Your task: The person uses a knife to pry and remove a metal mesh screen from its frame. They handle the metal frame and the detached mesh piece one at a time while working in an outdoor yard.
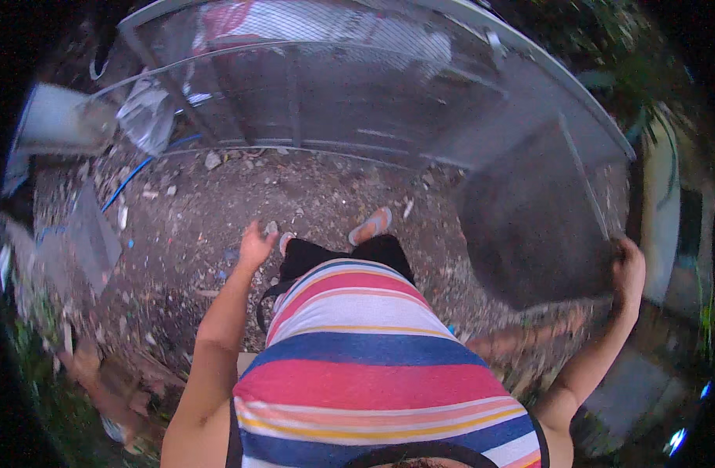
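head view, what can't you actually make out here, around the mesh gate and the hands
- Right hand fingers: wrapped round the edge of the mesh gate, so the grip is partly hidden; motion blur too.
- Left hand: held over the dirt ground, blurred; holding nothing that shows.
- One sandal shows; the other foot is mostly hidden by the black shorts.
- Behind the gate: only blur through the mesh.
- Picture rim: dark, cut off.

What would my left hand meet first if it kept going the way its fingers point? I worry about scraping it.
Your left hand is empty, its fingers pointing forward over the dirt ground. Nothing shows before the mesh gate, though depth is hard to judge.
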Tool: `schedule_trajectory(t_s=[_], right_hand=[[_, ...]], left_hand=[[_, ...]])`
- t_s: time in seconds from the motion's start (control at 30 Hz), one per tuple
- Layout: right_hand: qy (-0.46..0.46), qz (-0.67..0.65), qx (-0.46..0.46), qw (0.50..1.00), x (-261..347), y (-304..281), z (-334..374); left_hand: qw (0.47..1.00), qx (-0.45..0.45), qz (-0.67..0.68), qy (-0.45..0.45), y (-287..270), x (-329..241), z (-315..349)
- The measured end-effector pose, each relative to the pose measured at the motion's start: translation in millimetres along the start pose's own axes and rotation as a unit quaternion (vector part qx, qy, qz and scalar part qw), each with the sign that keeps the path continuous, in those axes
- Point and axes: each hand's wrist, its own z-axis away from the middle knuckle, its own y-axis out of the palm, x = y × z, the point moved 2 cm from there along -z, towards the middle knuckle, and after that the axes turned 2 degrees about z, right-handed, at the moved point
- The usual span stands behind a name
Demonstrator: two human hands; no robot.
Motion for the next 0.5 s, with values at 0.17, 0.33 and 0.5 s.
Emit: schedule_trajectory(t_s=[0.17,0.33,0.5], right_hand=[[-0.050,0.056,-0.008,0.997,99,-51,49],[-0.209,0.070,-0.038,0.975,202,-69,58],[-0.294,0.006,-0.125,0.948,236,-20,31]], left_hand=[[0.919,0.016,0.004,0.394,-73,-203,10],[0.787,-0.046,0.034,0.614,-120,-335,39],[0.791,0.105,-0.100,0.594,-90,-352,-7]])
